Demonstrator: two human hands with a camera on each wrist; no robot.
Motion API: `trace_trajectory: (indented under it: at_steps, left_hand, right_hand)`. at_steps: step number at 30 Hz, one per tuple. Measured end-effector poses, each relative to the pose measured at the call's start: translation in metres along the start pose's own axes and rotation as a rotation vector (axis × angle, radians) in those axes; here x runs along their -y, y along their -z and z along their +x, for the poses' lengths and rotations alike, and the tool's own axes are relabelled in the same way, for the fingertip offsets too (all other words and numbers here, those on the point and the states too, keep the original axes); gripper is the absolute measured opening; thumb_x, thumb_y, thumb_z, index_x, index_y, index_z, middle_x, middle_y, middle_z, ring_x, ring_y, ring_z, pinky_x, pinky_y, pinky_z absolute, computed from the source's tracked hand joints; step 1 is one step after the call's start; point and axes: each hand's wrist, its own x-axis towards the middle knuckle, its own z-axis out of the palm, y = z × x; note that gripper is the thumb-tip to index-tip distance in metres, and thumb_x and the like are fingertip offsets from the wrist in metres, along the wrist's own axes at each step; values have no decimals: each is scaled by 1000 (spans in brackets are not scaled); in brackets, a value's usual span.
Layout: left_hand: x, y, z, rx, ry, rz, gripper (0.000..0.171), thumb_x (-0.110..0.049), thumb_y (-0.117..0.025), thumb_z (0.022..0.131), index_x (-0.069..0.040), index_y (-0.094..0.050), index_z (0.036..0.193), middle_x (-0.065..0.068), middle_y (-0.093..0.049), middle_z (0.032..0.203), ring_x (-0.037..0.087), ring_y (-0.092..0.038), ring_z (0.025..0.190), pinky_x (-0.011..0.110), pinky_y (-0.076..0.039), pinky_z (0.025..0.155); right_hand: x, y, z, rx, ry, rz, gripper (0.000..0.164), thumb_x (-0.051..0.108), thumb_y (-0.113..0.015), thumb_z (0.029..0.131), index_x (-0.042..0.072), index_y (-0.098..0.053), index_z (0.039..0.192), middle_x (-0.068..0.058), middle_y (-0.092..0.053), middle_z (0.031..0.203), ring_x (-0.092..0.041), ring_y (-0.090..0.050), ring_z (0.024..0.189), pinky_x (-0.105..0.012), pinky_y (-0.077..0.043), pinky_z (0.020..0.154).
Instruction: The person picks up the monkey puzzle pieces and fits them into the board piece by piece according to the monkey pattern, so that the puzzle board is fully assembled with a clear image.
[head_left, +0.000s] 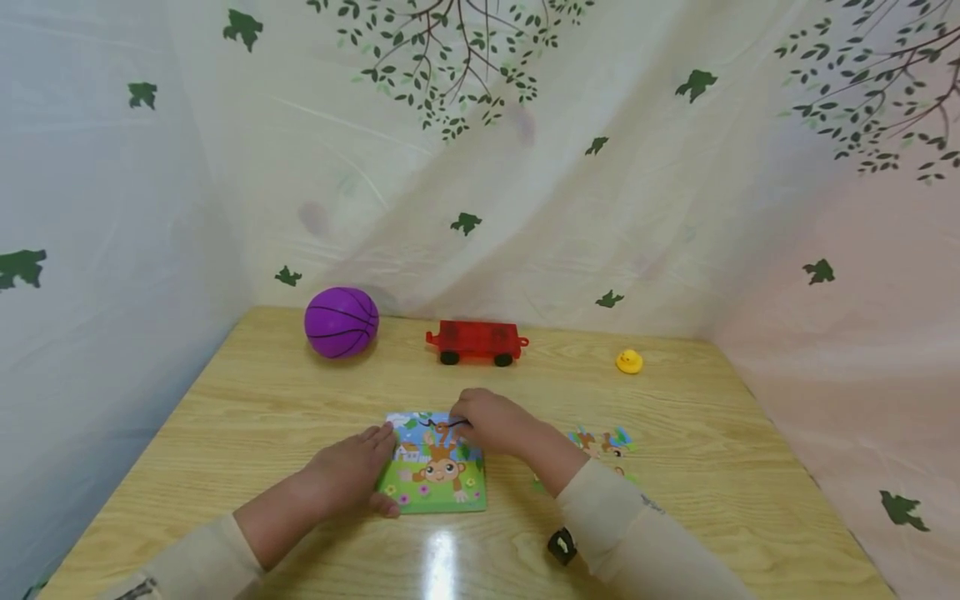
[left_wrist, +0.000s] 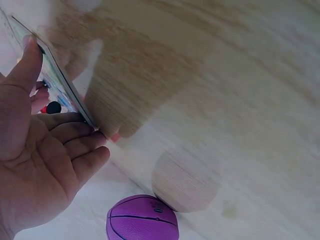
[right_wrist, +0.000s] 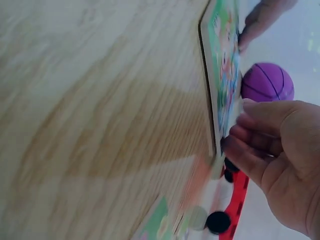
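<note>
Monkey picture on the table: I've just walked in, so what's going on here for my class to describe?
A person has both bare hands at the monkey picture. The left hand rests along its left edge, while the right hand is at its top right corner; whether it pinches a piece is hard to tell. More picture pieces lie to the right, partly hidden. Farther back are a purple ball, a red wagon and a yellow duck.

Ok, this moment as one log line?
left hand: touches monkey puzzle, left edge | right hand: at its top-right corner | behind: ball, wagon, duck
</note>
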Motion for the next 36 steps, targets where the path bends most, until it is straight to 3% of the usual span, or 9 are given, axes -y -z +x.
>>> trace_trajectory:
  at_steps: [5, 10, 17, 22, 25, 29, 36]
  left_hand:
    - [1, -2, 0, -19, 15, -12, 110, -60, -77, 69, 7, -36, 147, 24, -31, 156, 44, -33, 142, 53, -32, 117]
    - [1, -4, 0, -18, 43, -10, 109, -61, -76, 70, 4, -35, 149, 20, -29, 158, 43, -30, 144, 54, -30, 118]
    - [3, -6, 3, -9, 49, 9, 115, -64, -74, 71, 5, -27, 152, 22, -19, 161, 42, -22, 147, 53, -25, 120]
    - [6, -6, 4, -1, 40, -10, 120, -66, -74, 70, 5, -24, 152, 22, -16, 162, 41, -18, 148, 53, -23, 121]
    - [9, -6, 4, 14, 40, -31, 121, -67, -74, 69, 5, -25, 152, 22, -16, 162, 42, -18, 148, 54, -23, 121]
    - [10, -5, 5, 33, 46, -51, 122, -68, -74, 68, 5, -25, 152, 22, -17, 162, 42, -19, 148, 53, -23, 121]
    - [10, -1, 5, 42, 48, -74, 121, -67, -75, 68, 5, -25, 152, 22, -18, 161, 43, -20, 148, 54, -24, 120]
  right_hand:
    - [-15, 10, -15, -67, -60, 90, 27, 23, -60, 99, 8, -68, 120, -3, -65, 112, -18, -62, 104, -33, -55, 89]
    - [-35, 25, -38, -117, -105, 94, 29, 24, -60, 99, 6, -67, 120, -6, -66, 116, -21, -62, 105, -36, -56, 88]
    - [-60, 38, -72, -81, -191, 81, 32, 21, -67, 94, 4, -66, 121, -8, -65, 117, -24, -62, 107, -39, -55, 92]
    - [-67, 29, -89, -9, -178, 67, 34, 21, -70, 92, 1, -66, 119, -11, -64, 114, -24, -62, 103, -39, -56, 88]
    - [-69, 20, -94, -5, -127, 42, 22, 18, -70, 91, 1, -69, 106, -7, -64, 99, -18, -60, 89, -33, -56, 77]
    - [-68, 11, -97, 1, -134, 44, 6, 14, -69, 90, 8, -67, 90, 2, -57, 84, -10, -49, 74, -26, -49, 65]
    - [-64, 5, -97, 34, -171, 8, 8, 16, -68, 90, 9, -72, 93, 2, -59, 88, -11, -54, 80, -29, -54, 72]
